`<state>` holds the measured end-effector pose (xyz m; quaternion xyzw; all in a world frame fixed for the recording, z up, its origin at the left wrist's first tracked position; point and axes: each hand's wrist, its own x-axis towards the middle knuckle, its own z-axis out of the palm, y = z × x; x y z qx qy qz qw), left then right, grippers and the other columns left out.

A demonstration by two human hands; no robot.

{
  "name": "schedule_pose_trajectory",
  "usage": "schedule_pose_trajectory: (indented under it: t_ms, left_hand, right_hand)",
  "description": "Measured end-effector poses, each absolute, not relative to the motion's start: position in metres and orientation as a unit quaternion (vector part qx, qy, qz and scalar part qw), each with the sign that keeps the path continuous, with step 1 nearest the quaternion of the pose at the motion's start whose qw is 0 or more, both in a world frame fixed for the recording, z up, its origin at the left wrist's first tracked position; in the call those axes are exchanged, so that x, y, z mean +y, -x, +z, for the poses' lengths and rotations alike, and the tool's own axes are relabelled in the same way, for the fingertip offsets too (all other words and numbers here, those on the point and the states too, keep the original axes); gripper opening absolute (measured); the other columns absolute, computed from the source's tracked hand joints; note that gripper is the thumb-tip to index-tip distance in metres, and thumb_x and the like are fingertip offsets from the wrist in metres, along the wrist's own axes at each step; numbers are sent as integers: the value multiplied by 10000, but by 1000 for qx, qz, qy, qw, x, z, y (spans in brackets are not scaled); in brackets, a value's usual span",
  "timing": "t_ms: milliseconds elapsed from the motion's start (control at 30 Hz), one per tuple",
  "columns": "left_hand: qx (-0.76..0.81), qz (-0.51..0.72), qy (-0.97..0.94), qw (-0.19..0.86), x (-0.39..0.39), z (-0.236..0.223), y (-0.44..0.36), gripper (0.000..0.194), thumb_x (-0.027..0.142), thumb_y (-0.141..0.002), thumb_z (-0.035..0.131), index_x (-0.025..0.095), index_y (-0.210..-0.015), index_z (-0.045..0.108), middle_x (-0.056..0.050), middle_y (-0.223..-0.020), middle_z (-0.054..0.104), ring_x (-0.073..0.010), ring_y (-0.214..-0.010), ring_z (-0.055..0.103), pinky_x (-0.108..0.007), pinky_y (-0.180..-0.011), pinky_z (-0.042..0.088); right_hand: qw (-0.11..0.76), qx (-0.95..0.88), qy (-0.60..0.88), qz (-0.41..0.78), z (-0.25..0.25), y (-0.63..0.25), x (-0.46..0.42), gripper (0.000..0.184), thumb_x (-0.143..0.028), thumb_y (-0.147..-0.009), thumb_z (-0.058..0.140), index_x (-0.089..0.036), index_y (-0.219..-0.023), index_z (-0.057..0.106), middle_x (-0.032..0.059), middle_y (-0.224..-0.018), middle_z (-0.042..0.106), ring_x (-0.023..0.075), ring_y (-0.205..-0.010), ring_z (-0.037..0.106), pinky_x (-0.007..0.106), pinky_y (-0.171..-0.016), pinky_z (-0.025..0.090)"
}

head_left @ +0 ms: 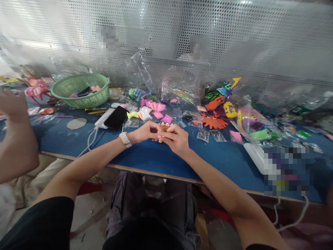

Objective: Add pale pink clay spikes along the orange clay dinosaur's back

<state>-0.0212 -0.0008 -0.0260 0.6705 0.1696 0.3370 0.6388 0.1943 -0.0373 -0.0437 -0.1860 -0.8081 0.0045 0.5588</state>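
Above the front of the blue table, my left hand [147, 132] and my right hand [179, 139] meet with fingers closed around a small brown clay figure [165, 128]. Pale scalloped bits show along its top edge, and a touch of yellow peeks out below my fingers. Most of the figure is hidden by both hands. Just behind them lie pink clay packets [167, 119] and a white star-shaped piece [144, 113]. An orange clay crab [214, 121] sits to the right, near small clear bags [203, 135].
Left of my hands are a black phone [116, 117], a white power bank with a cable, and a green basket [80, 102]. A co-worker's arm [18, 139] reaches in at far left. Clay figures and packets crowd the right. A perforated metal panel [161, 31] stands behind the blue table [156, 159].
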Motion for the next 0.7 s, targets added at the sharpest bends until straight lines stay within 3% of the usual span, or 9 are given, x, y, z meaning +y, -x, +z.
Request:
schedule_pose_trajectory:
  t_ms: [100,200,467,600,700]
  left_hand:
    - [164,322,-667,652,-4,-25,20,498,530,-721,1039,132,-870,780,-1,-695,702,-54,-550,568,-160,-519,463]
    - [151,300,-682,650,-5,-23,21,538,613,-755,997,126,-828,778,1,-642,665,-59,-529,549,-179,-515,470]
    - [141,333,-673,646,-4,-21,23,485,583,-819,965,143,-851,765,11,-681,646,-52,-535,527,-184,-497,434]
    - [148,360,-660,642,-1,-24,24,440,547,-832,966,156,-864,767,19,-676,656,-53,-527,544,-185,-497,427]
    - [162,376,-661,629,2,-27,23,445,541,-813,982,151,-868,776,23,-655,661,-49,-514,544,-180,-492,419]
  right_hand:
    - [553,-807,209,9,-48,-192,-39,252,-441,-1054,760,-427,-1289,848,13,-923,605,142,-771,639,304,-628,619]
    - [554,-804,218,3,-49,-190,-40,233,-478,-1065,730,-435,-1254,861,33,-985,574,171,-884,664,341,-695,662]
    - [541,-815,207,-13,-40,-193,-38,440,-396,-1058,760,-454,-1492,717,40,-1134,692,181,-922,740,362,-788,710]
    - [537,-810,234,-14,-36,-200,-38,366,-347,-1021,815,-409,-1380,781,38,-1131,778,212,-1004,790,381,-869,719]
    - [542,-808,230,-17,-34,-201,-38,278,-299,-1030,802,-395,-1291,815,26,-1102,797,203,-981,801,368,-846,718]
